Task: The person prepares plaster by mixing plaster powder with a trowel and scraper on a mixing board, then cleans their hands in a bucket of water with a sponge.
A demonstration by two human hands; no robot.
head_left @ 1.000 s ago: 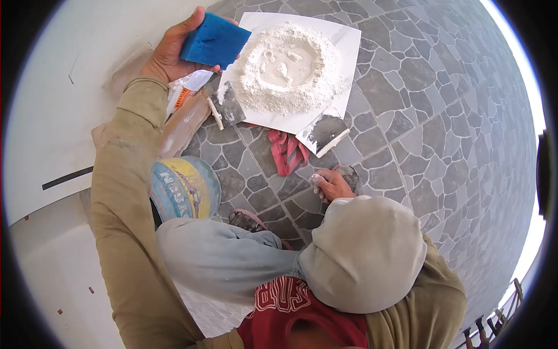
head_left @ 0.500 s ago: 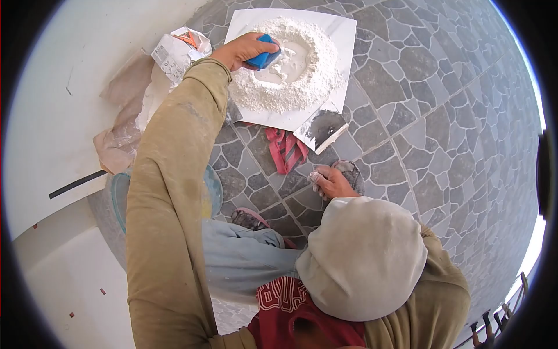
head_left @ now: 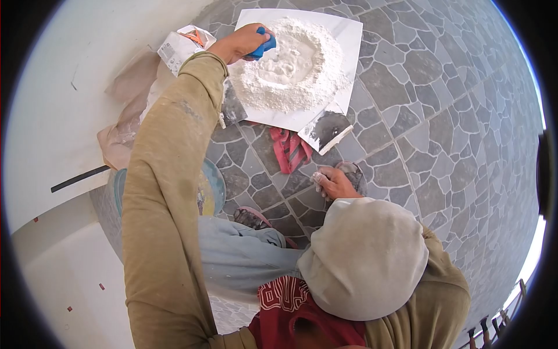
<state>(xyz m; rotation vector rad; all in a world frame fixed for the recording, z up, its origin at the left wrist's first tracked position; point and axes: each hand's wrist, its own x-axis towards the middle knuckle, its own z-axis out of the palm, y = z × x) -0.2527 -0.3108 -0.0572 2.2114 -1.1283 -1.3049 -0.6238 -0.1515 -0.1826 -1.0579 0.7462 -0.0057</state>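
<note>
Left hand (head_left: 245,44): closed around the sponge, reaching out from a tan sleeve (head_left: 168,174).
Sponge (head_left: 265,46): blue, squeezed, at the left side of the powder; touching or just above, hard to tell.
Powder (head_left: 329,72): white, heaped in a ring around a wet, lumpy mix (head_left: 285,67).
Board (head_left: 349,36): white, flat on the floor, under the powder.
Right hand (head_left: 335,184): fingers curled in and whitened, beside a shoe (head_left: 353,170), beyond the right knee (head_left: 363,256); cannot tell whether gripping anything.
Right plate (head_left: 326,127): dark, smeared white, pale strip along one edge, overlapping the board's near edge.
Left plate (head_left: 233,106): dark, by the board's left corner, partly hidden by the sleeve.
Cloth (head_left: 289,152): red, crumpled on the floor near the right plate.
Bucket (head_left: 213,186): mostly hidden behind the sleeve.
Bag (head_left: 125,128): brown, crumpled, beside the wall (head_left: 58,116).
Floor (head_left: 430,145): grey, stone-patterned.
</note>
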